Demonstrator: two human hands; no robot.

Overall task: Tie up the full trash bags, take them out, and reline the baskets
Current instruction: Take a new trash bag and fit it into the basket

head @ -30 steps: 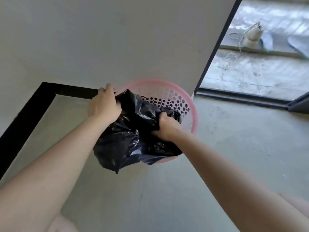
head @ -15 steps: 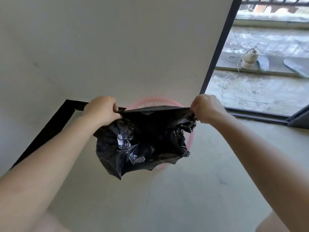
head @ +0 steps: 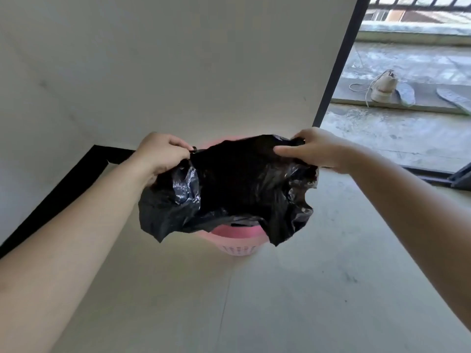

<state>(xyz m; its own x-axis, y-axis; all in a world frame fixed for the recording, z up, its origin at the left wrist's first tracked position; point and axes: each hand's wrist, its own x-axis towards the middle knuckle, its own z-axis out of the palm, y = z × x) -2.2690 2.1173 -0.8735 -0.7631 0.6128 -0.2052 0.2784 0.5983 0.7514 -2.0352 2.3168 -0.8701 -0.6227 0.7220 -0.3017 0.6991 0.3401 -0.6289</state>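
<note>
Bag [head: 229,187] sits mid-frame, spread open above the pink basket [head: 238,238], your left hand [head: 163,155] and right hand [head: 316,149] each pinching its rim at opposite sides; lower it centred, then fold the rim evenly over the basket edge.

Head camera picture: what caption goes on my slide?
Left hand and right hand hold a crinkly black plastic trash bag open over a pink perforated plastic basket.

Strong daylight comes from the balcony floor [head: 397,133] at the upper right, which is bright and a little washed out. The indoor wall [head: 178,59] and floor [head: 305,289] are softly lit. The trash bag [head: 242,184] shows small glints, and its middle is dark without detail. The wide lens tilts the door frame [head: 339,59].
</note>
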